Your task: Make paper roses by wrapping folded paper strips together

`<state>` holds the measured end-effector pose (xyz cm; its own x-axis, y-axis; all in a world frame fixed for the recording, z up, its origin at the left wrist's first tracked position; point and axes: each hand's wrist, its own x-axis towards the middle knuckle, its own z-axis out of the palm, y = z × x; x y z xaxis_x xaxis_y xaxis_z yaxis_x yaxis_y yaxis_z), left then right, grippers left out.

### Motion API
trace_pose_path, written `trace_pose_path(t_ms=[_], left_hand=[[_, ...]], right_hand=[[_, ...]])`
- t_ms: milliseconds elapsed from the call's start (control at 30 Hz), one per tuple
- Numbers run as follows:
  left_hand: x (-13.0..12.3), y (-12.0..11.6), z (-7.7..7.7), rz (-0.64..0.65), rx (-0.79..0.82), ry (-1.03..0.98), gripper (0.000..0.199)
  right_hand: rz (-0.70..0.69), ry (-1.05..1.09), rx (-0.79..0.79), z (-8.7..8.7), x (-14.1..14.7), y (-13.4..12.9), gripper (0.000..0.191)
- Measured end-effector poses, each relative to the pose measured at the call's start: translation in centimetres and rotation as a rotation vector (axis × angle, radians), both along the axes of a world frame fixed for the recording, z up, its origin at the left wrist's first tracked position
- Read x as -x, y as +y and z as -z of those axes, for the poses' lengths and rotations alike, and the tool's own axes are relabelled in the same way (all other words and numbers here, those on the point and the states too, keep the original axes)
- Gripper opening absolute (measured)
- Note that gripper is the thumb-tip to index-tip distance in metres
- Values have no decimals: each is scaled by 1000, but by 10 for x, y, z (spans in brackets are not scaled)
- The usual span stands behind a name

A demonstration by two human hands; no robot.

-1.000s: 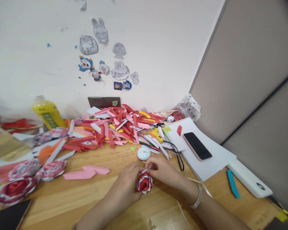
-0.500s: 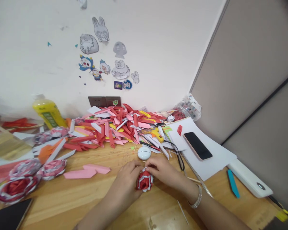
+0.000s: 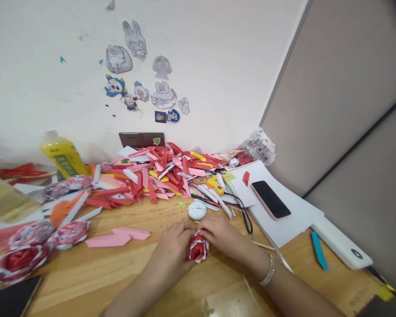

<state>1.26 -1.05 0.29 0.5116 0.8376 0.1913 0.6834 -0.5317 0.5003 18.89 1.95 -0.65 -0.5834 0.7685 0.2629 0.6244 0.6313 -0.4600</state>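
Between my hands is a red and white paper rose, its open face turned toward me. My left hand is closed on its left side. My right hand pinches its upper right edge, with the fingertips partly hidden behind the petals. Just beyond the fingers sits a white rounded case. On the table to the left lie two pink folded paper strips. Finished-looking paper roses, red and pink with white, rest farther left.
A heap of folded paper strips lies along the wall, with a yellow glue gun at its right end. A phone rests on white paper. A yellow bottle stands back left; a white device lies right.
The rose has turned slightly in my fingers, and both hands keep their hold on it. The whole view has shifted a little; the things on the table stay in place.
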Motion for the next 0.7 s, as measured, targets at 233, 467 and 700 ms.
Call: trace_pose_path(t_ms=[233, 467, 700], left_hand=[[-1, -1, -2, 0, 41, -37, 23], [3, 0, -1, -21, 21, -17, 25], [6, 4, 1, -32, 61, -47, 20]], right_hand=[[-13, -52, -38, 2, -1, 1, 10], [-5, -17, -8, 2, -1, 0, 13], [-91, 63, 140, -22, -3, -9, 19]])
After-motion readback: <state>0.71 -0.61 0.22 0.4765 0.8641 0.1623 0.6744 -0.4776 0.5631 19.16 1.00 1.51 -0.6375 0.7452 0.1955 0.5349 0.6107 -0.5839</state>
